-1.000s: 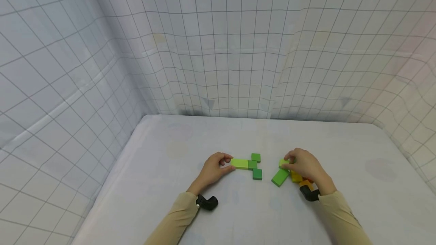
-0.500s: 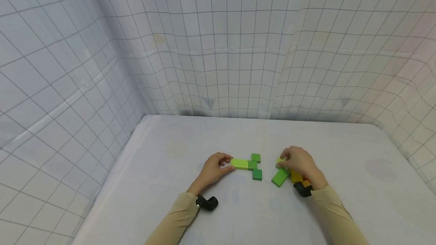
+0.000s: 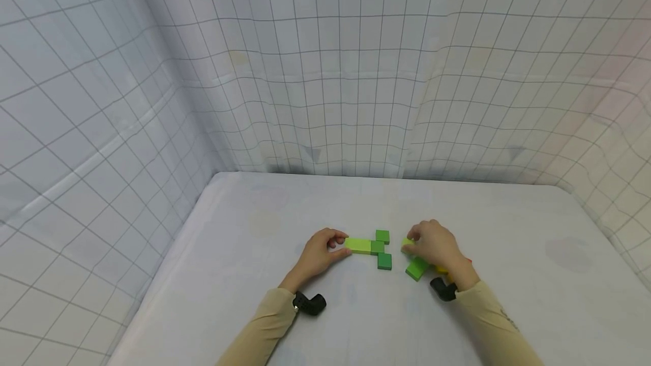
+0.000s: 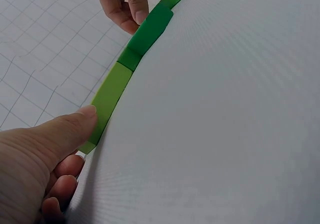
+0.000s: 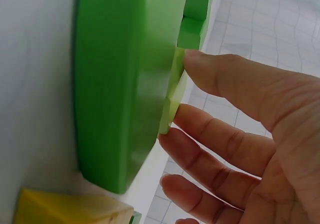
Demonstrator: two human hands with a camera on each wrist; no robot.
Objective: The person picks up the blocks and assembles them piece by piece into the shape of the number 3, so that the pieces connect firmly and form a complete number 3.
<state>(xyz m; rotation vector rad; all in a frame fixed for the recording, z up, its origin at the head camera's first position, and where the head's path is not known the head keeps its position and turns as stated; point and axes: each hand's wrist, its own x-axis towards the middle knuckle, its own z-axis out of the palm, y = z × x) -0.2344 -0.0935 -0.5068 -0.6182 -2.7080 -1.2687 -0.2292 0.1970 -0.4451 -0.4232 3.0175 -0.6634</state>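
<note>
My left hand (image 3: 316, 253) pinches the left end of a long lime-green block (image 3: 360, 245) lying on the table; its thumb (image 4: 86, 113) presses the near side in the left wrist view. Against the block's right end sits a green square block (image 3: 377, 248), with another green square block (image 3: 382, 236) behind and a darker green one (image 3: 384, 261) in front, touching at the corners. Further right, my right hand (image 3: 435, 243) pinches a small lime-green block (image 5: 175, 84) between thumb and fingers. The fingers partly cover it in the head view.
A longer green block (image 3: 417, 269) lies slantwise below my right hand. Yellow blocks (image 5: 65, 208) and a bit of red and orange show under the right wrist, mostly hidden. White grid-patterned curtains (image 3: 325, 72) surround the white table (image 3: 274, 208).
My right hand has moved left with the small lime-green block, away from the yellow and orange pile toward the green square blocks. The left hand and its block have stayed in place.
</note>
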